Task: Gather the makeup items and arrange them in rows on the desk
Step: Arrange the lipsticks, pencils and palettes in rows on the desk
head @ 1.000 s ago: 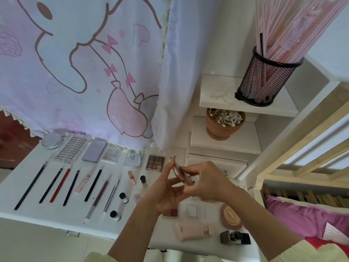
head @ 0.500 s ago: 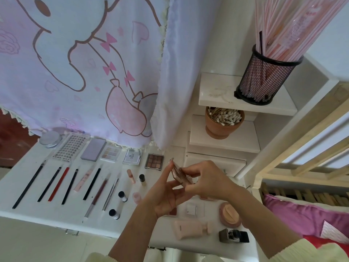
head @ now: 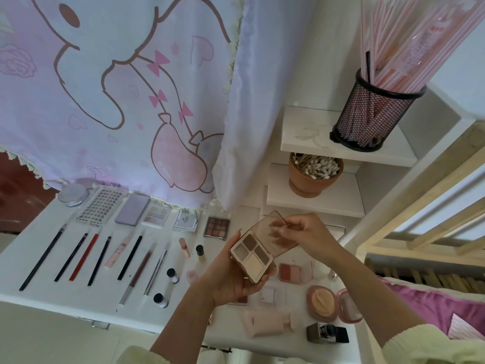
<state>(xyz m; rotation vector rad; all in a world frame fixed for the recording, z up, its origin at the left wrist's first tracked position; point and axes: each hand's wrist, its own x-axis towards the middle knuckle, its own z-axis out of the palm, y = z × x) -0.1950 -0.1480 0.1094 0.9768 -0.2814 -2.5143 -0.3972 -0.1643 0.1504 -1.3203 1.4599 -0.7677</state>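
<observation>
Left hand (head: 231, 282) grips open palette (head: 253, 252) above table (head: 65, 292); right hand (head: 309, 236) pinches lid (head: 265, 227). Slip could drop it, cracking powders.

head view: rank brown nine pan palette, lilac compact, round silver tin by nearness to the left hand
1. Brown nine-pan palette, back row, just up-left of the left hand holding the open quad palette.
2. Lilac compact, mid back row, farther left.
3. Round silver tin, far-left back corner.
</observation>
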